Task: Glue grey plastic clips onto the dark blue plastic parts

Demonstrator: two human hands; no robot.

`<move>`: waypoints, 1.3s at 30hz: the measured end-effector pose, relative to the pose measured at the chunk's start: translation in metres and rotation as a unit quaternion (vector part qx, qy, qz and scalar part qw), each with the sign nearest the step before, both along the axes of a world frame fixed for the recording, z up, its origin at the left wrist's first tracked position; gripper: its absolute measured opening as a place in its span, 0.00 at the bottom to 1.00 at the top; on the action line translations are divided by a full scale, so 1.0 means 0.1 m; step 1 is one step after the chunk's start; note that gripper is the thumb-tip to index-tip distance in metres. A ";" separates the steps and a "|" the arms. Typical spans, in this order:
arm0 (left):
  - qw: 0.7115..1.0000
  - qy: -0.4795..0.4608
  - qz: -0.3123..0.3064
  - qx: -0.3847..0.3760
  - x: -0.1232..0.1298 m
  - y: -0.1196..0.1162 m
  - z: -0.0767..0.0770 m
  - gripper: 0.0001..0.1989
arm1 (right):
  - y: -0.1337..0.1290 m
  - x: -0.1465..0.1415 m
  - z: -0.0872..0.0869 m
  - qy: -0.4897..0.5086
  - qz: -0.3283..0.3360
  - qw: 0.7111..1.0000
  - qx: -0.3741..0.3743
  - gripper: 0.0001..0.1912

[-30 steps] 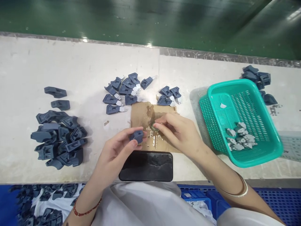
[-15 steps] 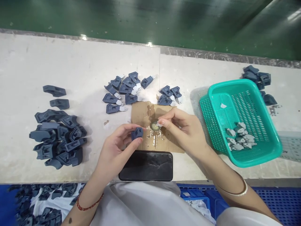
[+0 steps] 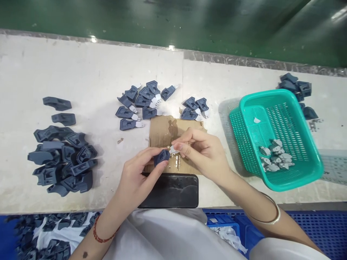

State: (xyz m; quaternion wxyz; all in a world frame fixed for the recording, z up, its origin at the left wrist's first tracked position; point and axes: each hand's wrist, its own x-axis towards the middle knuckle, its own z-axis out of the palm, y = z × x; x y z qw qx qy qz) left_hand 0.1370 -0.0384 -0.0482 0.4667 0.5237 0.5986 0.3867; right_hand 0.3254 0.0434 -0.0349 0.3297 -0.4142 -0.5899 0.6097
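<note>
Between thumb and fingers, my left hand (image 3: 141, 173) grips a dark blue-grey plastic part (image 3: 161, 156). My right hand (image 3: 200, 150) pinches a small light-grey plastic piece (image 3: 174, 150), its tip at the right end of the dark part; whether it sits inside cannot be made out. Both hands are over a brown cardboard sheet (image 3: 159, 130) wet with a shiny liquid. Behind them lie several dark parts with light-grey tips (image 3: 127, 124), and a smaller group of the same joined parts (image 3: 189, 114) is to their right.
A pile of dark parts (image 3: 62, 159) lies at left. On the right stands a green basket (image 3: 300, 177) with several light-grey pieces (image 3: 276, 159); more dark parts (image 3: 305, 88) lie behind it. A black phone (image 3: 173, 191) lies at the front. Blue crates (image 3: 306, 231) are below the table edge.
My right hand has moved left and toward me from the wet spot, bringing the light-grey piece to the dark part. My left hand has shifted slightly right and turned the dark part.
</note>
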 end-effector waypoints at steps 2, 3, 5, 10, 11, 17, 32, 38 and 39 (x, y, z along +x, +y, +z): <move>1.000 0.004 -0.002 0.005 0.00 0.01 0.00 0.10 | -0.01 -0.01 0.00 -0.012 0.009 1.000 -0.009 0.21; 1.000 0.006 -0.003 0.009 0.01 0.01 0.00 0.10 | -0.01 -0.01 -0.01 -0.020 0.013 1.000 -0.012 0.22; 1.000 0.011 -0.006 0.014 0.01 0.01 -0.01 0.10 | -0.01 -0.01 -0.02 -0.035 0.020 0.999 -0.015 0.22; 1.000 0.021 -0.008 0.021 0.02 0.03 -0.01 0.08 | -0.04 -0.01 -0.05 -0.045 0.027 0.999 -0.007 0.18; 0.999 0.021 -0.011 0.024 0.02 0.03 0.00 0.08 | -0.05 -0.01 -0.05 -0.047 0.030 0.998 -0.002 0.15; 1.000 0.016 -0.017 0.000 0.01 0.04 0.02 0.09 | -0.08 -0.03 -0.06 -0.063 0.036 0.997 0.014 0.13; 0.998 -0.040 -0.037 -0.015 -0.03 0.03 0.01 0.12 | 0.04 0.06 0.01 -0.215 0.185 0.914 0.289 0.22; 0.999 -0.036 -0.012 -0.021 -0.01 0.04 0.04 0.11 | -0.04 0.02 0.00 -0.249 0.178 0.905 0.295 0.22; 0.999 -0.039 -0.011 -0.023 0.00 0.05 0.04 0.11 | -0.04 0.01 0.00 -0.249 0.177 0.905 0.298 0.22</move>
